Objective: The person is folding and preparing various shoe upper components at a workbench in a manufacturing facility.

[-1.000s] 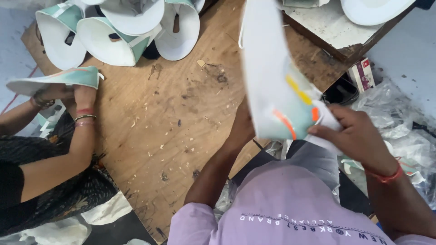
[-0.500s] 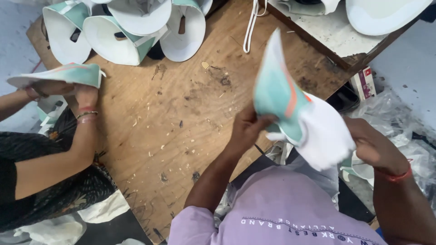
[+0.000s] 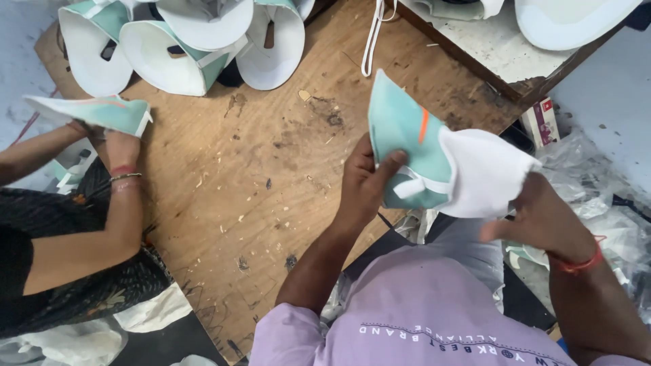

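I hold a mint-green and white shoe upper [image 3: 434, 152] with an orange stripe above the front edge of the wooden table [image 3: 258, 169]. My left hand [image 3: 363, 183] grips its green side, thumb across the fabric. My right hand [image 3: 542, 217] holds the white part from behind and below. White laces [image 3: 371, 37] hang on the table beyond it.
A pile of similar green and white shoe uppers [image 3: 183, 41] lies at the table's far left. On the left a co-worker's hand [image 3: 122, 146] holds another green upper [image 3: 95, 112]. A white sole [image 3: 569, 20] rests on a board at far right; clear plastic bags [image 3: 603, 196] lie to my right.
I have turned the shoe upper from upright with its white inside showing to lying lower, green side toward me. The co-worker's upper has stayed in about the same place.
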